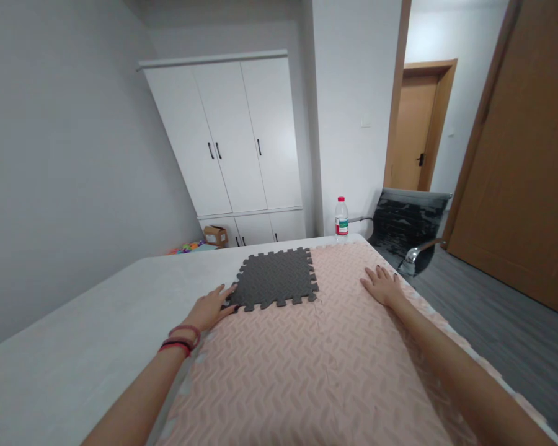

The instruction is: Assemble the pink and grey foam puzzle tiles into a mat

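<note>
A dark grey foam mat tile with jagged puzzle edges lies flat at the far left of the joined pink foam mat. My left hand rests at the grey tile's near left corner, fingers spread and fingertips touching it. Red and dark bands circle that wrist. On the pink mat's right side my right hand lies flat with its fingers apart, holding nothing. The grey tile's right edge meets the pink mat; I cannot tell whether their teeth are locked together.
The mats lie on a white table. A water bottle with a red cap stands at its far edge. Beyond the right corner is a worn black chair. A cardboard box sits by the white wardrobe.
</note>
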A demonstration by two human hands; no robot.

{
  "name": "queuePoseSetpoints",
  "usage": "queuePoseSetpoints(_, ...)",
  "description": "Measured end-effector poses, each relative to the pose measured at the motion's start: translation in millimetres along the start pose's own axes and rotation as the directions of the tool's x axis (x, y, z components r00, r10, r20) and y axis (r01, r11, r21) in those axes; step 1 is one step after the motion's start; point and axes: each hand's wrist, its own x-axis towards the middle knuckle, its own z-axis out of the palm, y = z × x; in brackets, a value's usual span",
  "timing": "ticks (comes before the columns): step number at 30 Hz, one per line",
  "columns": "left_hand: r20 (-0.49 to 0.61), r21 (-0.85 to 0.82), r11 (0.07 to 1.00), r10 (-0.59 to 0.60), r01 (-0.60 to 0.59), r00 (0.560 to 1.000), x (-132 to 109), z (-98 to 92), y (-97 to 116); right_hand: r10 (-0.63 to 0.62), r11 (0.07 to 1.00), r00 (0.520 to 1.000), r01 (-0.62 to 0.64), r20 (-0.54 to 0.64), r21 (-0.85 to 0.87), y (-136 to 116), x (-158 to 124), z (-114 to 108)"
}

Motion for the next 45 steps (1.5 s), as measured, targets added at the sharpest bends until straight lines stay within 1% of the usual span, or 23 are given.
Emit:
queuePoseSetpoints(4,0.099,-0.009,1.0,-0.01,0.011,0.995,-0.4,4.7,-4.1,-0.001,1.0,1.0,0.001,-0.011,0.005,0.9,0.3,1.5)
queuePoseSetpoints(6,0.122,-0.006,1.0,-0.022,0.023,0.992,-0.8,2.2,-3.2,0.003,1.0,1.0,-0.003,-0.005,0.004,1.2,0.7,1.3)
queuePoseSetpoints(8,0.117,0.0,0.999,-0.032,0.032,0.993,1.3,-3.0,1.7,0.005,1.0,1.0,-0.005,0.004,0.004,1.1,1.0,0.3)
queuePoseSetpoints(10,0.087,-0.004,1.0,-0.014,0.014,0.996,7.9,-8.7,12.0,0.008,1.0,1.0,-0.008,0.01,0.008,0.5,0.9,-1.2)
queuePoseSetpoints(13,0.034,-0.042,0.998,0.045,-0.043,0.998,25.5,-11.8,36.3,0.011,1.0,1.0,-0.011,0.016,0.012,-0.9,0.3,-3.3)
queuePoseSetpoints(17,0.004,-0.096,0.993,0.069,-0.068,0.998,49.5,-0.9,68.3,0.005,1.0,1.0,-0.005,0.008,0.019,-2.1,-1.1,-5.0)
queuePoseSetpoints(20,0.026,-0.122,0.991,0.051,-0.048,0.998,57.6,11.8,80.2,-0.004,1.0,1.0,0.003,0.004,0.019,-2.5,-1.6,-5.7)
queuePoseSetpoints(23,0.046,-0.133,0.991,0.038,-0.032,0.998,57.7,20.7,82.6,0.002,1.0,1.0,-0.002,0.011,0.003,-3.0,-1.5,-6.1)
queuePoseSetpoints(25,0.055,-0.135,0.99,0.043,-0.035,0.998,56.1,23.2,81.8,0.004,1.0,1.0,-0.004,0.01,-0.009,-3.7,-1.4,-6.1)
queuePoseSetpoints(33,0.076,-0.15,0.988,0.061,-0.049,0.995,52.8,21.0,81.4,0.003,0.998,1.0,-0.002,0.031,-0.055,-2.8,-2.1,-3.9)
queuePoseSetpoints(36,0.09,-0.166,0.985,0.061,-0.045,0.994,53.0,19.9,81.8,0.005,0.997,1.0,-0.003,0.03,-0.078,-7.0,-4.1,-7.7)
queuePoseSetpoints(38,0.1,-0.175,0.984,0.057,-0.039,0.993,52.8,18.9,82.3,-0.019,0.995,1.0,0.02,0.009,-0.095,-20.5,-5.4,-14.7)
queuePoseSetpoints(40,0.106,-0.179,0.983,0.051,-0.032,0.993,52.2,17.4,83.2,-0.106,0.991,0.994,0.103,-0.023,-0.079,-47.4,-6.5,-24.1)
queuePoseSetpoints(42,0.107,-0.18,0.983,0.046,-0.027,0.993,50.9,15.2,84.5,-0.226,0.974,0.974,0.226,-0.03,-0.005,-87.4,-8.0,-33.2)
queuePoseSetpoints(43,0.107,-0.179,0.984,0.044,-0.025,0.993,50.1,14.1,85.2,-0.274,0.96,0.962,0.274,-0.002,0.06,-110.6,-8.9,-36.4)
queuePoseSetpoints(45,0.107,-0.177,0.984,0.041,-0.021,0.993,48.6,12.2,86.4,-0.359,0.928,0.933,0.356,0.007,0.106,-157.9,-11.4,-38.4)
